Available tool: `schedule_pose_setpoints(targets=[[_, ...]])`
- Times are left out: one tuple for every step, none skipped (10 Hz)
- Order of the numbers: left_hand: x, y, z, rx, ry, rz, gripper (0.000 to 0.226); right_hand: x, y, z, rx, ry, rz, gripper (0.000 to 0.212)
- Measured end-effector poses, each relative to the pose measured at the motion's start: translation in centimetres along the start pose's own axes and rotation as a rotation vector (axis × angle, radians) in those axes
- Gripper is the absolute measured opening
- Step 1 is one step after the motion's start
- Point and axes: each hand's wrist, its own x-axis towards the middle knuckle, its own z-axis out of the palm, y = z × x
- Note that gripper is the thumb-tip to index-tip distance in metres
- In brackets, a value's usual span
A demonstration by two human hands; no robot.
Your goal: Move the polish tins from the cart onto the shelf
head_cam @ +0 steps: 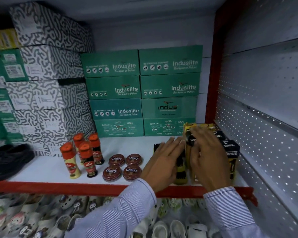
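Several round brown Cherry polish tins [122,166] lie flat in a small square group near the front of the white shelf [46,166]. To their right, my left hand [163,162] is flat with fingers apart, pressed against the side of upright shoe brushes [180,172]. My right hand [207,157] is draped over a yellow and black brush pack [190,127], with its fingers around the top. Neither hand holds a tin. The cart is out of view.
Kiwi liquid polish bottles [83,155] stand left of the tins. Green Induslite boxes [141,91] are stacked at the back, patterned boxes [46,74] on the left. Black Venus boxes [230,148] sit by the perforated right wall. A red rail [76,187] edges the shelf; sandals lie below.
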Motion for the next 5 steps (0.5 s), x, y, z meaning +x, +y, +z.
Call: schedule_pose_setpoints(targets=[[1.9,1.8,0.4,0.061,-0.068,0.045,0.098,0.8,2.6,-1.2,-0.109,-0.084,0.136,0.049],[2.9,2.5,1.0,0.136,-0.161,0.052,0.101,0.6,4.6,-1.3,-0.197,-0.23,0.225,0.05],[3.2,2.6,1.2,0.118,-0.195,0.033,0.095,0.3,5.4,-1.1,-0.259,-0.307,0.214,0.048],[3.1,2.5,1.1,0.11,-0.196,0.023,0.091,0.3,5.6,-0.9,-0.275,-0.296,0.187,0.049],[3.1,2.7,0.2,0.157,-0.163,-0.003,0.089,0.8,5.1,-0.9,-0.222,-0.255,0.186,0.05]])
